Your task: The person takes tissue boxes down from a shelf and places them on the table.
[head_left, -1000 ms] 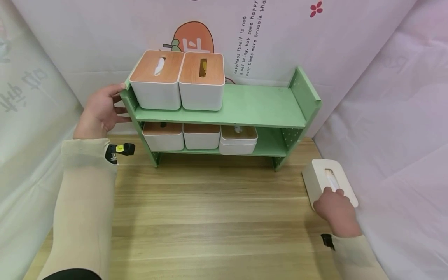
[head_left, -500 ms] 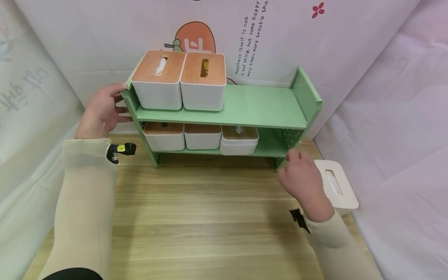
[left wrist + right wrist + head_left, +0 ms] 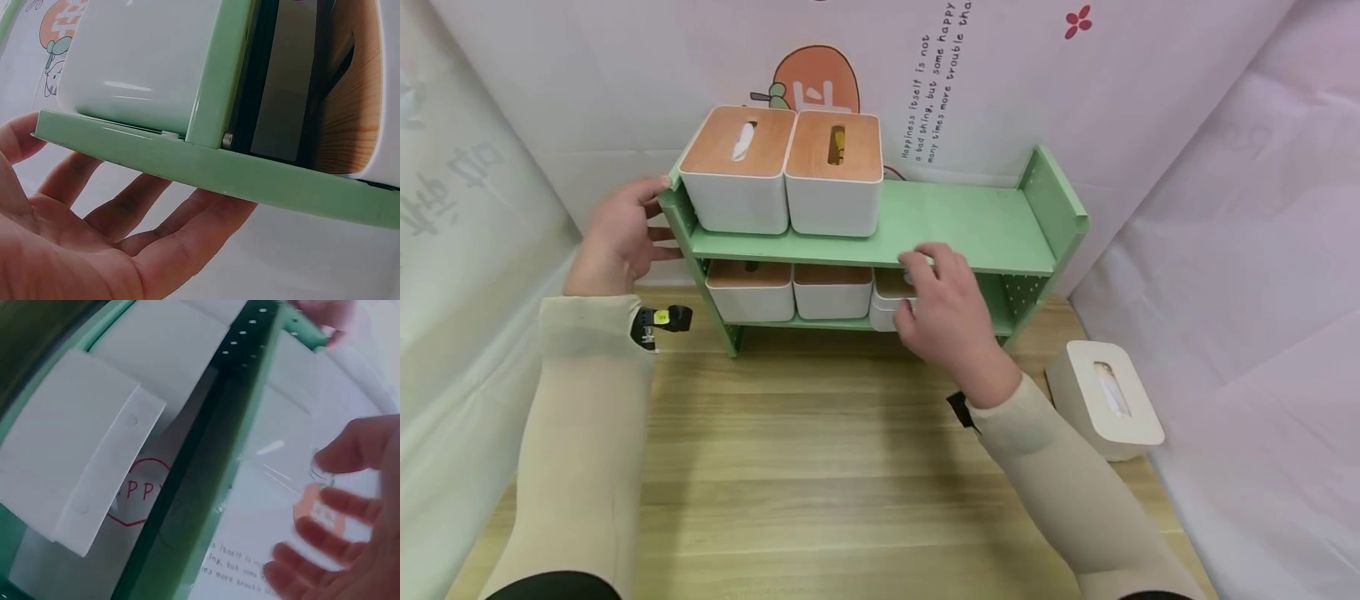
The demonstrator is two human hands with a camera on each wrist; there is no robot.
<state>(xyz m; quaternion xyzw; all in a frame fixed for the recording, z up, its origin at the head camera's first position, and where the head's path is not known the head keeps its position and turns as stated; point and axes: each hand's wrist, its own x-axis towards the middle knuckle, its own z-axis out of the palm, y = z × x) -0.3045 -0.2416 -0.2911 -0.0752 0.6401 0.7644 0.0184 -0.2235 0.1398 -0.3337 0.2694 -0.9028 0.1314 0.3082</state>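
My left hand (image 3: 619,235) holds the left side panel of a green two-tier shelf (image 3: 970,218). In the left wrist view the thumb lies at the panel's end and the fingers (image 3: 187,237) rest along its outer face. My right hand (image 3: 951,317) is in front of the lower tier, fingers loosely bent around nothing. It partly covers a lidded box (image 3: 887,300) there. In the right wrist view its fingers (image 3: 334,531) are spread apart. Two white tissue boxes with wooden lids, a left one (image 3: 737,171) and a right one (image 3: 835,175), stand side by side on the upper tier.
On the lower tier are two more wooden-lidded boxes, a left one (image 3: 748,292) and a middle one (image 3: 832,292). An all-white tissue box (image 3: 1108,400) stands on the wood-grain surface (image 3: 790,467) at the right, near the cloth wall (image 3: 1240,275). Printed cloth also hangs behind the shelf.
My right hand has left the white tissue box on the right and moved leftward to the front of the shelf. That box stays in place. The left hand keeps its hold on the shelf.
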